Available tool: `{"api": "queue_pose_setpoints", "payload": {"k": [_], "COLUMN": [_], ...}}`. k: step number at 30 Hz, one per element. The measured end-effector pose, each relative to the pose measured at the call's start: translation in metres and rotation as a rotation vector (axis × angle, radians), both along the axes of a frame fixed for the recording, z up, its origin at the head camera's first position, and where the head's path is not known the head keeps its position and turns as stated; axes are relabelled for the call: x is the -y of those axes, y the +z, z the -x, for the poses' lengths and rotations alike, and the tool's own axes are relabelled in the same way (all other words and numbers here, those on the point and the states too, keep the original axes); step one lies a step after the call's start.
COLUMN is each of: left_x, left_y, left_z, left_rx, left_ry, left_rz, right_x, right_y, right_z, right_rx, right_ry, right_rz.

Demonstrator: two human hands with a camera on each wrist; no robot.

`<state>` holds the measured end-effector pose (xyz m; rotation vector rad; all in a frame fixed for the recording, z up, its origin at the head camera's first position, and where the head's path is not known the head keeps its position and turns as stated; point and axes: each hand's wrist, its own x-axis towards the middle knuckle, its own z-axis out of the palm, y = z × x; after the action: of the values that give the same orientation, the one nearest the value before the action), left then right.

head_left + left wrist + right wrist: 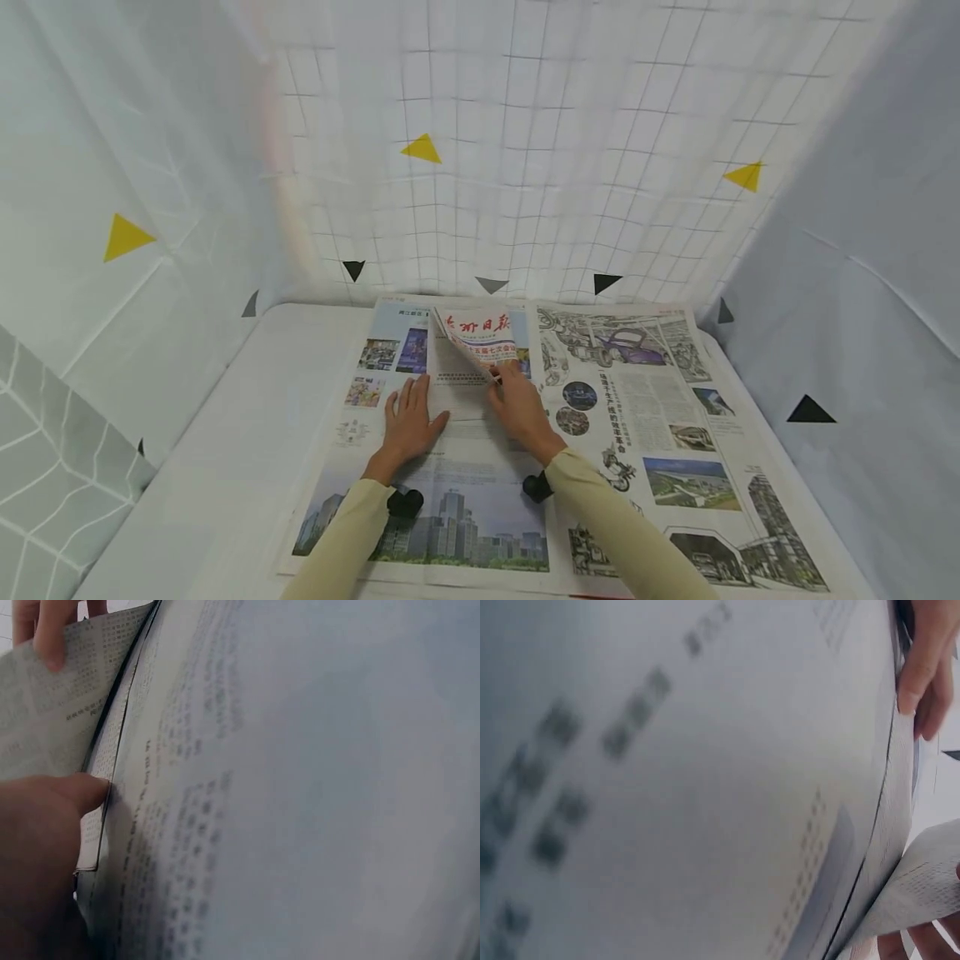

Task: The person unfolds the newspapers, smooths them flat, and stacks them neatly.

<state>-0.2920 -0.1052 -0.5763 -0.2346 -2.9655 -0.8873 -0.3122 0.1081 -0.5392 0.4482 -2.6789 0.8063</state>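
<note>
A newspaper page with a red-lettered masthead is lifted and folded over near the top of the spread newspaper. My right hand pinches the lower edge of that page; in the right wrist view its fingers lie against the raised sheet. My left hand rests on the newspaper to the left of the fold, its fingers spread forward. In the left wrist view the left thumb lies at the printed paper below the raised sheet.
Another newspaper spread with pictures of cars and buildings lies flat on the right. All of it is on a white table. White sheets with a grid pattern and coloured triangles enclose the back and sides.
</note>
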Motion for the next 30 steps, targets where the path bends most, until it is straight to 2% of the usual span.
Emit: {"api": "queue_pose_setpoints", "payload": {"k": [3,6,10,13,20,26,30], "left_x": [-0.001,-0.001,-0.002,-0.003,-0.002,-0.001,-0.002], "left_y": [-0.002,-0.009,-0.016,-0.017,-0.015,-0.014,-0.015], "left_z": [0.0,0.003,0.006,0.007,0.005,0.002,0.002], "left_rx": [-0.002,-0.009,-0.022,-0.018,-0.025,-0.03,-0.035], "left_ry": [-0.001,0.0,0.005,0.005,0.027,0.006,0.006], "left_rz": [0.0,0.004,0.023,0.048,0.067,0.053,0.062], "right_x": [-0.008,-0.016,-0.028,-0.039,-0.07,-0.099,-0.117], "right_y": [0.003,0.007,0.011,0.012,0.014,0.017,0.015], "right_z": [0.0,0.0,0.001,0.004,0.007,0.01,0.011], "right_rx": [-0.035,-0.059,-0.126,-0.174,-0.131,-0.134,-0.103], "right_ry": [-0.018,-0.052,-0.111,-0.151,-0.222,-0.359,-0.436], "right_rz": [0.049,0.075,0.046,0.032,0.095,0.217,0.28]}}
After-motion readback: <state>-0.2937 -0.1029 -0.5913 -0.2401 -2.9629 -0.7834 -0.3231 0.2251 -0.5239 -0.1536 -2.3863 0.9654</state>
